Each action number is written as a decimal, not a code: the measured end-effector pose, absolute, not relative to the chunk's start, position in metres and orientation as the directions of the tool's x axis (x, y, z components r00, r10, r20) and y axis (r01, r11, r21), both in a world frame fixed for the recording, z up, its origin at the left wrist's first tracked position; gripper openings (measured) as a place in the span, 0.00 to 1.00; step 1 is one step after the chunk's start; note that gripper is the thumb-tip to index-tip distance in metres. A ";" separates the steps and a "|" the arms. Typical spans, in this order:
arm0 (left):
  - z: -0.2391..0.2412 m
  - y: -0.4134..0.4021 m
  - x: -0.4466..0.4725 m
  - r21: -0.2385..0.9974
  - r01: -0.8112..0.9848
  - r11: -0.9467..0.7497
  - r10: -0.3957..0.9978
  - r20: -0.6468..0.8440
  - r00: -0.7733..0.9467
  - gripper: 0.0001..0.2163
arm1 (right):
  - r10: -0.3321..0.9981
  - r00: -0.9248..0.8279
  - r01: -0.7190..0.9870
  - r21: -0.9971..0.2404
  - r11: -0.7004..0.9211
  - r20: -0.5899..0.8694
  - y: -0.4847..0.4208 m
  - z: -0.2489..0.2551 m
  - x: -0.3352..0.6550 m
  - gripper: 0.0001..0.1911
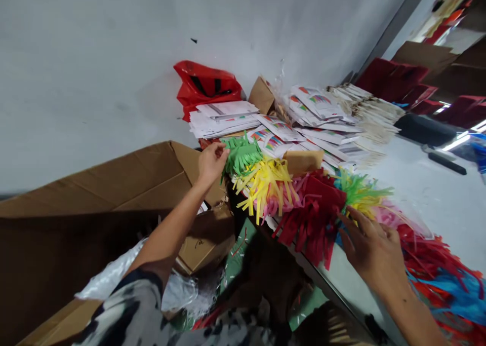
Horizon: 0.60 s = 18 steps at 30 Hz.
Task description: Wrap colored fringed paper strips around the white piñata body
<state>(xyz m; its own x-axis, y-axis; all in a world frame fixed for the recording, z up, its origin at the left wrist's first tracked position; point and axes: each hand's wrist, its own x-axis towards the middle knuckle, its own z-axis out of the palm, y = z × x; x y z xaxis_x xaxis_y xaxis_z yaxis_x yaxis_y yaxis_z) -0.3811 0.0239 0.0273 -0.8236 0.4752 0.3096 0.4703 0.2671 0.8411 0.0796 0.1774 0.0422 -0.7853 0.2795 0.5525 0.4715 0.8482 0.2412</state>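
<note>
A strip of fringed tissue paper garland [266,189] lies along the near table edge, running green, yellow, pink and dark red. My left hand [213,162] pinches its green end, fingertips closed together. Over the dark red section's right end is my right hand [374,247], thumb and forefinger close to the paper's edge and seemingly gripping it. Just beyond that hand lies more fringe [360,189] in green, yellow and pink. To the right, red and blue fringe [451,280] is heaped on the table, partly behind my right forearm.
Printed paper packets [315,108] and white sheets [224,118] are stacked behind the garland. A red plastic bag [207,85] rests against the wall. A knife with a black handle [447,163] lies on the white table [429,184]. An open cardboard box [98,184] stands left.
</note>
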 end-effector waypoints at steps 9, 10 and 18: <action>-0.003 0.083 -0.447 0.903 0.331 0.276 0.591 0.112 -0.799 0.22 | 0.322 -0.772 0.428 0.074 0.901 0.549 0.124 0.036 0.102 0.16; -0.005 0.083 -0.449 0.905 0.330 0.269 0.593 0.115 -0.797 0.24 | 0.329 -0.773 0.427 0.061 0.902 0.541 0.121 0.033 0.106 0.16; -0.004 0.088 -0.457 0.908 0.349 0.233 0.603 0.147 -0.784 0.20 | 0.425 -0.760 0.471 -0.034 0.881 0.492 0.103 0.009 0.121 0.16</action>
